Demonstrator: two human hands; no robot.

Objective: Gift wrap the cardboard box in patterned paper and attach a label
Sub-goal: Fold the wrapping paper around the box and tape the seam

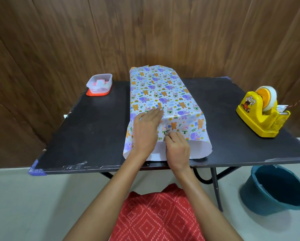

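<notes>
Head: patterned paper [163,91], perhaps tiny lettering [160,138].

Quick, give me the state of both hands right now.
Left hand: open, fingers straight, pressing flat on the patterned paper.
Right hand: fingers curled, seemingly pinching the patterned paper near its front edge.

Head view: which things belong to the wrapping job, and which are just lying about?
In the job: patterned paper, left hand, right hand, yellow tape dispenser.
Lying about: clear plastic tub, contents unclear; blue bucket on the floor.
</notes>
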